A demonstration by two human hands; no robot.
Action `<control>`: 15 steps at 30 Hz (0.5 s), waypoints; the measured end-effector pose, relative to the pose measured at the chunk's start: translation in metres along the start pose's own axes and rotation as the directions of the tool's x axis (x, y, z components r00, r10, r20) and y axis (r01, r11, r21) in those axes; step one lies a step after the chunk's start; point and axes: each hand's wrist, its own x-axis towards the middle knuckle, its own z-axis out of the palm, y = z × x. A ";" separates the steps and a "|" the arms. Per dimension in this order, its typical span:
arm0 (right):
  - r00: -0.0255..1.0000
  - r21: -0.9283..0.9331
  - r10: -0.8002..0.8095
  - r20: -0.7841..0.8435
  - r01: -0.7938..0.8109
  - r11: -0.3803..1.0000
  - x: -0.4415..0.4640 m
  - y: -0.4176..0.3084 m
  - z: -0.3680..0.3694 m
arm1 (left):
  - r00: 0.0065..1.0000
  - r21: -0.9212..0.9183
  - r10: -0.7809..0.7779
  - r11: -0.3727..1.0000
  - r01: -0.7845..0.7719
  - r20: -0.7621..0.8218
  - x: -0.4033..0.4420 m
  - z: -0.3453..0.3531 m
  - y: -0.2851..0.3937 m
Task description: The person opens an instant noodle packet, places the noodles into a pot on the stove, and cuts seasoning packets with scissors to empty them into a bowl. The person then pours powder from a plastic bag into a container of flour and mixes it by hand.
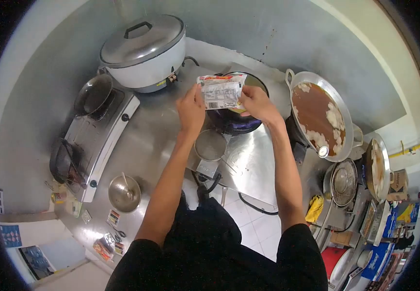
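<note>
To my left, a two-burner stove (105, 140) stands on the metal bench (147, 136), with a small dark pan (93, 94) on its far burner and a darker pan (67, 162) on the near one. A metal bowl (124, 194) with a spoon in it sits right of the stove's near end. Beyond the stove is a large rice cooker (144, 53), its lid on. My left fingers (198, 97) are closed on the left edge of a printed packet (219, 92), which I hold up over a dark pot (239, 123). A round strainer (210, 145) lies nearer me, just below the pot. My right fingers (247, 99) grip the packet's right edge. Farther right, a wide two-handled pan (319, 116) holds brown liquid with pale clumps along its edges, and a round dial (323, 152) sits at its near rim. Past it are a wire basket (344, 182), a yellow cloth (314, 208) and another wide pan (377, 169).
</note>
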 end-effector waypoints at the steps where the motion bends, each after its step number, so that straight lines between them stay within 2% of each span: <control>1: 1.000 -0.026 -0.004 -0.015 0.004 1.000 -0.001 0.001 -0.002 | 0.998 0.008 0.060 0.998 -0.060 -0.007 -0.003 0.000 0.000; 2: 1.000 -0.026 -0.005 -0.014 0.005 1.000 -0.003 0.001 -0.005 | 0.993 0.016 0.120 0.993 -0.120 -0.013 -0.006 0.001 0.001; 3: 0.997 0.052 0.070 0.038 -0.072 0.996 -0.008 -0.007 -0.009 | 0.993 0.016 0.119 0.993 -0.119 -0.015 -0.008 0.002 0.003; 4: 0.986 0.124 0.141 0.095 -0.152 0.981 -0.012 -0.012 -0.012 | 0.999 -0.021 0.040 0.999 -0.040 0.012 -0.010 0.003 0.005; 5: 0.985 0.118 0.140 0.097 -0.151 0.981 -0.017 -0.012 -0.012 | 0.998 -0.057 -0.039 0.998 0.041 0.039 -0.013 0.003 0.007; 6: 0.988 0.224 0.111 0.103 -0.132 0.966 -0.023 -0.012 -0.010 | 0.999 -0.058 -0.043 0.997 0.045 0.031 -0.017 0.001 0.010; 7: 0.991 0.329 0.082 0.109 -0.114 0.937 -0.029 -0.011 -0.006 | 0.986 0.007 -0.104 0.995 0.104 0.131 -0.025 -0.005 0.012; 8: 0.993 0.345 0.076 0.095 -0.104 0.933 -0.035 -0.008 0.002 | 0.960 0.081 -0.170 0.985 0.155 0.225 -0.034 -0.010 0.013; 9: 0.992 0.342 0.071 0.109 -0.105 0.934 -0.042 -0.004 0.011 | 0.961 0.088 -0.177 0.983 0.162 0.213 -0.044 -0.015 0.014; 11: 0.998 0.394 0.063 0.031 -0.070 0.917 -0.049 0.006 0.028 | 0.998 0.181 0.032 0.983 -0.043 0.063 -0.057 -0.022 0.012; 12: 0.995 0.460 0.056 0.077 -0.086 0.884 -0.054 0.006 0.033 | 0.998 0.198 0.014 0.980 -0.027 0.067 -0.061 -0.030 0.011; 14: 0.993 0.441 0.041 0.107 -0.084 0.893 -0.060 0.023 0.046 | 0.940 -0.034 0.265 0.964 -0.264 0.213 -0.062 -0.053 0.018; 15: 0.994 0.419 0.001 0.113 -0.048 0.907 -0.059 0.027 0.049 | 0.944 -0.025 0.259 0.965 -0.260 0.205 -0.058 -0.063 0.022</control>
